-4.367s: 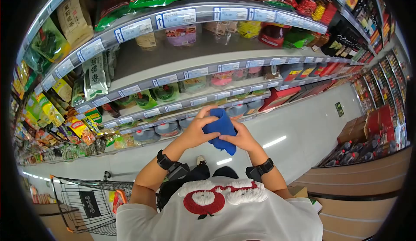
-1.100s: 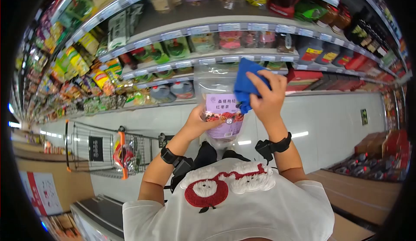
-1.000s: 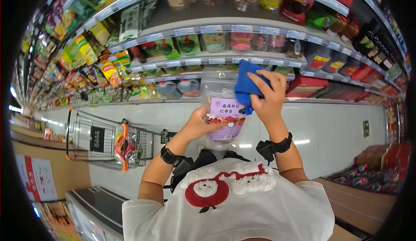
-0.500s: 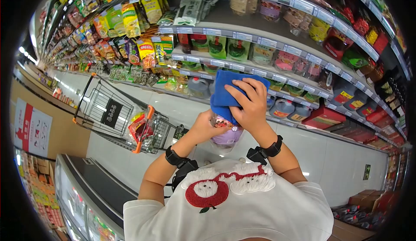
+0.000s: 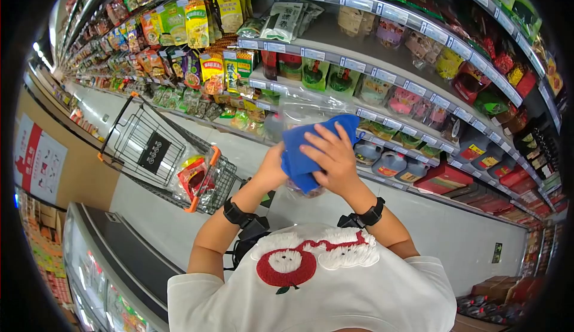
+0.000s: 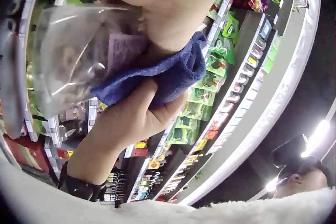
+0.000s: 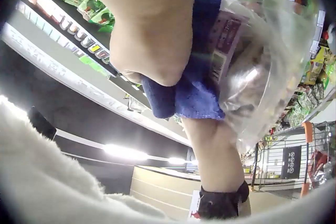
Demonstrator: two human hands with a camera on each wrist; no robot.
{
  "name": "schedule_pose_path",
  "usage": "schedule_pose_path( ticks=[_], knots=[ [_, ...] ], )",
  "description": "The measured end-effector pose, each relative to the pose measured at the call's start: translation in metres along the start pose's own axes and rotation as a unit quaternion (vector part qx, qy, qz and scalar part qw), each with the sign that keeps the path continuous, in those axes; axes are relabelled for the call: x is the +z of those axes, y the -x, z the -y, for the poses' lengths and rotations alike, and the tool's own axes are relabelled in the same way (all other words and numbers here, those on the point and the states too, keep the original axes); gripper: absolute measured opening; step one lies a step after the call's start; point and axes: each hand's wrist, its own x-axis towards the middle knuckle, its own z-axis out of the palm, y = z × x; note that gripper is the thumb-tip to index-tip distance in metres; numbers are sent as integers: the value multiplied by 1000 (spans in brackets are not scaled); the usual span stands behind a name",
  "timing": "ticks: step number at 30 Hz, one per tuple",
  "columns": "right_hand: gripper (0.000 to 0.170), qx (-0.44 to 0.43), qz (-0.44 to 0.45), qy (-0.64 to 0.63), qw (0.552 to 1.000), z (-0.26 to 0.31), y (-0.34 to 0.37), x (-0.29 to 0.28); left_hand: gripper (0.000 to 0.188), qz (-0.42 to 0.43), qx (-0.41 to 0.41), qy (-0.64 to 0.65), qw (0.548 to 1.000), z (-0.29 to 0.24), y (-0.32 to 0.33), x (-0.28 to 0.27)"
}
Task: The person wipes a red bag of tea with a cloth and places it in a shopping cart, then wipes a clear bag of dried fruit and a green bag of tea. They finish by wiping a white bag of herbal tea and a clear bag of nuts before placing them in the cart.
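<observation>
A clear plastic bag (image 5: 308,106) with a purple label (image 7: 227,37) is in front of the body in the head view, largely covered by a folded blue cloth (image 5: 299,153). My left hand (image 5: 273,167) grips the bag from its left side, its fingers partly hidden behind the cloth. My right hand (image 5: 335,160) spreads its fingers over the cloth, holding it against the bag. In the left wrist view the right hand's thumb is under the cloth's edge, so the cloth is pinched. Dark contents show through the bag (image 6: 73,58).
Shop shelves (image 5: 335,51) with packets and price tags stretch across ahead. At left stands a wire shopping cart (image 5: 134,147) with a red package (image 5: 194,176) in it. A freezer case (image 5: 119,260) is at lower left, and stacked boxes (image 5: 496,287) at lower right.
Earlier both hands held only the cloth; then the bag appeared in the left hand. The right hand has since moved the cloth from the bag's right side across its front. The view turned left.
</observation>
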Motion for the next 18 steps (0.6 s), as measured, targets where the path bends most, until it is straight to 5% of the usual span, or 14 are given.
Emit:
schedule_pose_path(
  ticks=[6, 7, 10, 14, 18],
  knots=[
    [43, 88, -59, 26, 994, -12, -11, 0, 53, 17, -64, 42, 997, 17, -4, 8],
    [43, 96, -58, 27, 993, -13, -9, 3, 40, 30, -72, -33, 996, 23, -6, 4],
    [43, 137, -50, 32, 989, -16, -4, 10, 32, -3, -183, 86, 979, 19, -12, 5],
    [42, 166, -16, -5, 986, -21, 6, 18, 50, -57, -168, 243, 954, 46, -19, 13],
    [38, 79, 34, -65, 994, -16, 12, 18, 56, -62, -207, 352, 911, 45, -21, 13]
  ],
)
